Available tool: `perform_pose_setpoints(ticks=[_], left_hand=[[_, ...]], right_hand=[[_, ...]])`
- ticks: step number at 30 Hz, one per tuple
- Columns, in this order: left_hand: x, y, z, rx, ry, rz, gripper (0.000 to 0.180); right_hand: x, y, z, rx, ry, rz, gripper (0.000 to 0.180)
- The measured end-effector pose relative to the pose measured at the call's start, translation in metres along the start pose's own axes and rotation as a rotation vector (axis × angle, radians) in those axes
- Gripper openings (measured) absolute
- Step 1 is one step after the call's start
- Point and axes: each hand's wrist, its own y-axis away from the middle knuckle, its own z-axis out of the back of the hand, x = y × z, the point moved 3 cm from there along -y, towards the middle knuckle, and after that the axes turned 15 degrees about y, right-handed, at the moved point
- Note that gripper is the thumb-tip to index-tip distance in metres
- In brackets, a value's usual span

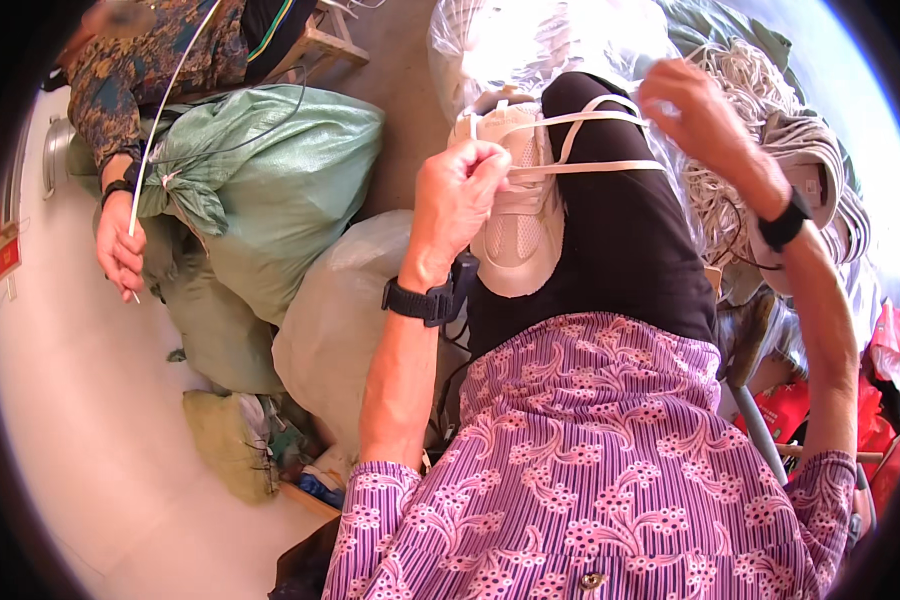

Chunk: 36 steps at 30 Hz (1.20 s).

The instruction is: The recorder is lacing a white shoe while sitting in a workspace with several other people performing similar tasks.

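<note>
Head view shows the white mesh lace-up shoe [515, 215] resting sole-down on my black-trousered knee [620, 240], just above the hem of my purple flowered blouse [590, 450]. My left hand [457, 195] is closed, pinching 1 end of the flat white lace [595, 142] at the shoe's 9 o'clock side. My right hand [698, 112] is raised at about 2 o'clock from the shoe, fingers closed on the other end, so 2 strands run taut across my knee between the hands.

As I judge it, the shoe is only balanced on the knee, with neither hand on its body. A hard tug from the right hand could tip it off toward the floor. Uneven pull might also drag the lace out of an eyelet, or leave 1 end too short.

At 3 o'clock lies a heap of loose white cords [750, 120] that could snag a trailing end. At 9 o'clock, well apart, another person's hand [120, 245] holds a thin white strip beside a tied green woven sack [270, 180].
</note>
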Motion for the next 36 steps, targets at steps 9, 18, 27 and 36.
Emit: perform_pose_setpoints(ticks=[9,18,27,36], left_hand=[[-0.009,-0.022,-0.036,0.112,-0.367,0.192,0.025],[0.000,-0.054,-0.040,0.335,-0.801,0.031,0.019],[0.008,-0.020,-0.022,0.037,-0.651,-0.584,0.010],[0.015,-0.009,-0.013,0.029,-0.183,-0.311,0.015]], right_hand=[[0.086,-0.015,-0.041,0.032,0.014,0.115,0.007],[0.095,-0.014,-0.053,0.029,0.177,0.111,0.006],[0.091,-0.009,-0.043,-0.002,0.036,0.078,0.005],[0.103,-0.028,-0.048,0.070,-0.048,0.061,0.014]])
